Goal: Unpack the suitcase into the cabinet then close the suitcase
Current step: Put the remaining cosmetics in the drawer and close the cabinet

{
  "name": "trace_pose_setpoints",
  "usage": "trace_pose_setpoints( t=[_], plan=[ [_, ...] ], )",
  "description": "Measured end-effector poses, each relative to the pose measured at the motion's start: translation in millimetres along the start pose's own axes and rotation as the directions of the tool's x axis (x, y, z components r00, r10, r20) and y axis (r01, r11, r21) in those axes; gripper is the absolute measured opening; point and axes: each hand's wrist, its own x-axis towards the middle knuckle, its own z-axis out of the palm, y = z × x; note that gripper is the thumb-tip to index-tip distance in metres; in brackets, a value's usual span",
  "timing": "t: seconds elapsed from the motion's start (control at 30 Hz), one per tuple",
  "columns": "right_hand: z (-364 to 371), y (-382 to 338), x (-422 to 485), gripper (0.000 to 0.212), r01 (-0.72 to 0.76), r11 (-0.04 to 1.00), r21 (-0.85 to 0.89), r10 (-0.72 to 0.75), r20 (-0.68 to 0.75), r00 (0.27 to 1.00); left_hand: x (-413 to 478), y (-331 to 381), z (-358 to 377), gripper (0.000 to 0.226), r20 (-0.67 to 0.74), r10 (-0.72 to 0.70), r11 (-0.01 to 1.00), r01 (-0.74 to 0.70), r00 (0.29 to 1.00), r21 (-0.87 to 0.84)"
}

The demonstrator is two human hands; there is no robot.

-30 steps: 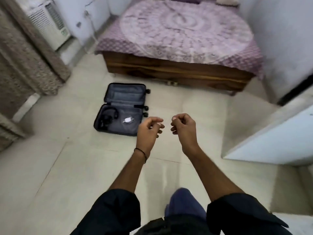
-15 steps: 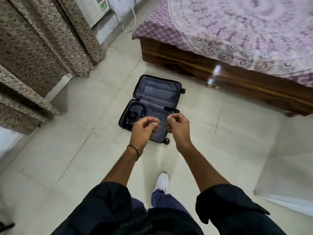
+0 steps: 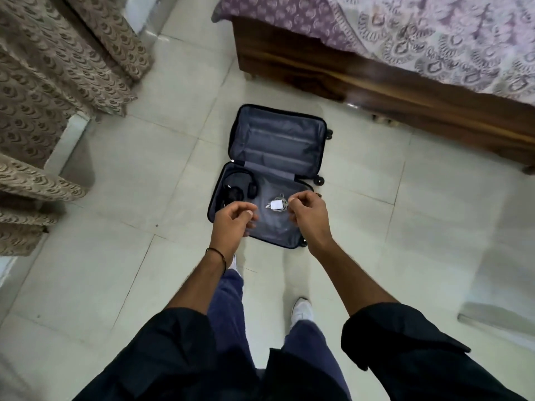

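A small black suitcase (image 3: pixel 278 140) lies open on the tiled floor, its grey lining showing. In its near half sit black headphones (image 3: pixel 236 188) on the left and a white charger with a coiled cable (image 3: pixel 277 204) in the middle. My left hand (image 3: pixel 234 219) hangs above the suitcase's near left corner, fingers loosely curled, holding nothing. My right hand (image 3: pixel 308 215) is held over the near right part, just right of the charger, fingers loosely curled and empty. Neither hand touches the contents. The cabinet is not in view.
A wooden bed (image 3: pixel 376 79) with a purple patterned cover (image 3: pixel 434 33) stands behind and to the right of the suitcase. Patterned brown curtains (image 3: pixel 58 82) hang at the left. A pale panel edge (image 3: pixel 498 316) shows low on the right. My white shoes stand just before the suitcase.
I have walked toward the suitcase; it now lies much nearer, directly under my hands. Both hands stayed raised, loosely curled and empty.
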Motion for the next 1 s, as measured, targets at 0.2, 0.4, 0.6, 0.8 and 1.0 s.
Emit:
trace_pose_setpoints(
  t=[0.2, 0.4, 0.6, 0.8, 1.0],
  plan=[
    [70, 25, 90, 0.012, -0.134, 0.99, -0.036, 0.133, -0.018, 0.991, 125, -32, -23, 0.017, 0.091, -0.139, 0.988, 0.132, 0.986, 0.079],
    [112, 116, 190, 0.011, -0.257, 0.965, -0.052, 0.256, -0.029, 0.966, 245, -122, -12, 0.015, 0.116, -0.254, 0.961, 0.237, 0.96, 0.141],
    [145, 266, 317, 0.011, -0.24, 0.938, -0.249, 0.245, -0.014, 0.969, 376, -265, 17, 0.012, 0.117, -0.244, 0.935, 0.202, 0.963, 0.291],
    [165, 403, 422, 0.038, -0.019, 0.809, -0.588, 0.05, 0.037, 0.998, 492, -361, 35, 0.039, -0.144, -0.02, 0.866, 0.089, 0.989, 0.493],
    [178, 475, 493, 0.093, -0.049, 0.545, -0.837, 0.081, -0.006, 0.997, 551, -408, 37, 0.077, -0.408, -0.005, 0.84, 0.226, 0.913, 0.494]
  ],
)
